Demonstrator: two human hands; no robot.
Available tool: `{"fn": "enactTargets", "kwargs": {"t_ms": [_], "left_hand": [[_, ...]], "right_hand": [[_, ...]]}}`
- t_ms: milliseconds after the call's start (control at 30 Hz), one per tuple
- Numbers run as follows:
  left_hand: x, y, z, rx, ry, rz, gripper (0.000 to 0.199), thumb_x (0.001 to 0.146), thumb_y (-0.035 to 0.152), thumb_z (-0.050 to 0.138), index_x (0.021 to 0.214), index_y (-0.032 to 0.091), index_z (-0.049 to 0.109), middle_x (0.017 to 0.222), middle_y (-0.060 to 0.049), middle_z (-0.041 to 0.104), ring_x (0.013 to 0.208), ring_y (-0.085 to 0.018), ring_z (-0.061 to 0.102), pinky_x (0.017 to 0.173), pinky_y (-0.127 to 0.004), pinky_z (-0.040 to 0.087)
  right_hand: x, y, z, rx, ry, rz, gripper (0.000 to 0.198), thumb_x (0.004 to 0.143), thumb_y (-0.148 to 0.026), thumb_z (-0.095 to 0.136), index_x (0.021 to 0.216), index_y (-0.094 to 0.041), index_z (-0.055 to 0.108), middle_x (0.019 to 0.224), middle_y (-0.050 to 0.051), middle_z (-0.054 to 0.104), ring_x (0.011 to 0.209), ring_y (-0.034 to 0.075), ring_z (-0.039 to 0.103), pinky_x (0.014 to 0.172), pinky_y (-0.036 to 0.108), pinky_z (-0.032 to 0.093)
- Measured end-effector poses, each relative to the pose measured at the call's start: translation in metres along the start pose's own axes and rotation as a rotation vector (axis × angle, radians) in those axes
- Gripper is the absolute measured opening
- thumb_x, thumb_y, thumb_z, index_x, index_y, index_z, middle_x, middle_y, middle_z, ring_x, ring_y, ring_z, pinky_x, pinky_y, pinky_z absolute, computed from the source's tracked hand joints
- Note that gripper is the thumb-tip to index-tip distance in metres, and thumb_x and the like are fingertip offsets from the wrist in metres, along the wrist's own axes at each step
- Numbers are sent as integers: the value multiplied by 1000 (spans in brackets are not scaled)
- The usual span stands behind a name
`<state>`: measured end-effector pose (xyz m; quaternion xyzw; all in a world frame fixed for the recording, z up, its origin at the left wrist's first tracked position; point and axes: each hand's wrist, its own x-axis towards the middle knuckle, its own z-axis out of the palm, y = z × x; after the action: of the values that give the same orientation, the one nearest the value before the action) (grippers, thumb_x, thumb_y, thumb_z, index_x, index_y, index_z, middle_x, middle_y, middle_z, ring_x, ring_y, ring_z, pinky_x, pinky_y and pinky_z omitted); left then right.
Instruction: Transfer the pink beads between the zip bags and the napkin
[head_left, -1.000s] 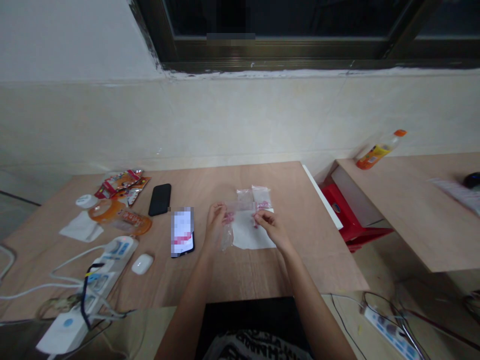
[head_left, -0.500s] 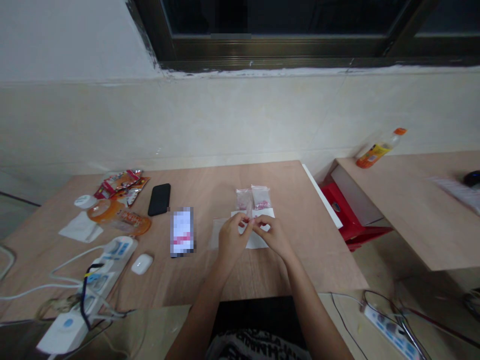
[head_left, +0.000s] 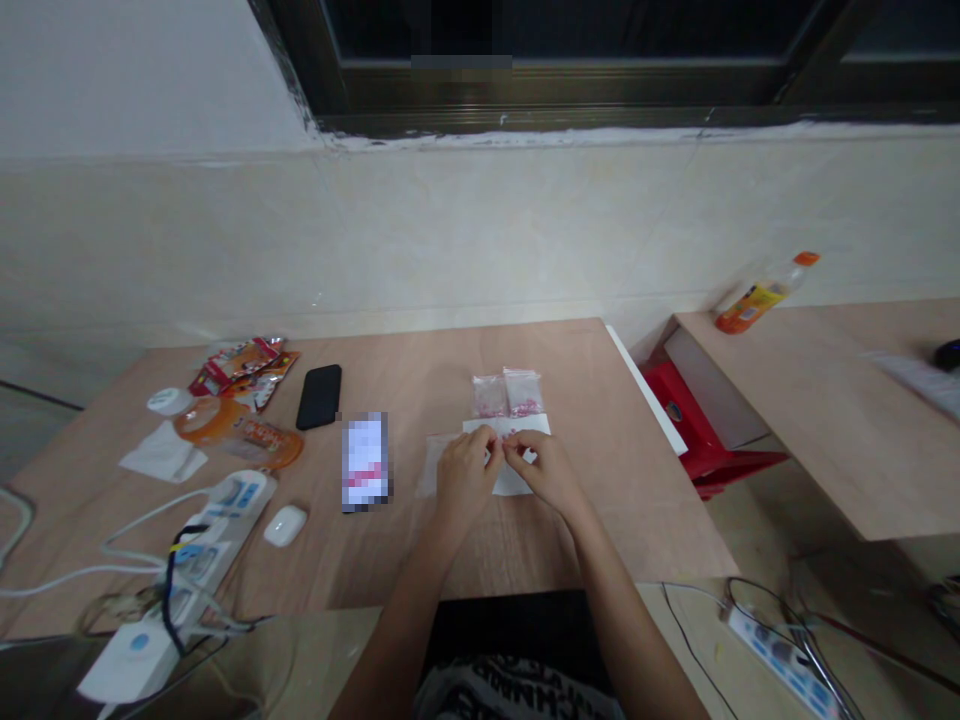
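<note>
Because pink bits [head_left: 513, 434] on white paper [head_left: 516, 484] are tiny, presumably, left hand [head_left: 463, 468] and right hand [head_left: 551, 468] nearly meet there; cannot tell whether either grips any. Small plastic bags [head_left: 490, 396] lie at far edge, likely leaving working room.

Our left hand [head_left: 466, 468] and right hand [head_left: 546, 462] work tip to tip; can't tell if they touch. Left: back up, fingers curled, thumb just beside the index. Right: thumb and index tips brought together, small loop behind them. Too small to tell what either pinches. Our left forearm [head_left: 416, 575] and right forearm [head_left: 615, 575] slant inward to the hands, wider apart behind them.
</note>
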<state>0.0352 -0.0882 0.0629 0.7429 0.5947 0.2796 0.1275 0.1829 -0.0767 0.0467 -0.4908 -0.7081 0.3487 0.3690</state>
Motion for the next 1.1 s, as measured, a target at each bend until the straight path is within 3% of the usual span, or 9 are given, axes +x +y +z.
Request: {"fn": "enactTargets", "kwargs": {"t_ms": [533, 667, 767, 900, 1000, 1100], "left_hand": [[-1, 2, 2, -9, 173, -45, 13, 82, 15, 52, 70, 21, 52, 66, 1, 60, 65, -15, 56, 66, -28, 39], [0, 3, 0, -24, 150, -15, 13, 82, 16, 53, 70, 21, 53, 67, 1, 61, 67, -16, 57, 67, -28, 40], [0, 3, 0, -48, 102, 1, 14, 84, 17, 52, 71, 21, 53, 68, 1, 61, 68, -15, 57, 67, -28, 40], [1, 5, 0, -55, 71, -1, 15, 84, 16, 51, 70, 21, 53, 67, 2, 60, 67, -15, 56, 67, -28, 40], [1, 9, -3, -53, 49, 10, 15, 84, 15, 50, 70, 21, 52, 68, 1, 60, 68, -15, 56, 67, -28, 40], [0, 13, -6, -85, 14, 52, 14, 86, 17, 50, 73, 21, 53, 71, 0, 61, 71, -16, 57, 69, -29, 41]], "right_hand": [[1, 5, -6, -219, 351, 105, 18, 81, -30, 54, 67, -22, 62, 65, 1, 65, 56, 14, 57, 60, 25, 43], [1, 6, -6, -192, 315, 109, 13, 82, -30, 52, 76, -22, 62, 71, 1, 65, 58, 15, 58, 58, 25, 43], [-1, 4, -5, -173, 242, 35, 11, 83, -27, 51, 85, -21, 60, 75, 2, 64, 64, 16, 59, 58, 25, 42], [-5, 2, -1, -164, 94, -77, 21, 88, -21, 43, 88, -22, 64, 85, 5, 65, 81, 19, 61, 70, 28, 46], [-6, 0, 2, -47, 25, -59, 30, 92, -23, 37, 95, -23, 67, 98, 6, 67, 94, 20, 62, 83, 32, 47], [-5, -3, 6, 109, -15, -9, 36, 97, -34, 34, 93, -21, 68, 95, 5, 68, 92, 20, 62, 83, 33, 48]]}}
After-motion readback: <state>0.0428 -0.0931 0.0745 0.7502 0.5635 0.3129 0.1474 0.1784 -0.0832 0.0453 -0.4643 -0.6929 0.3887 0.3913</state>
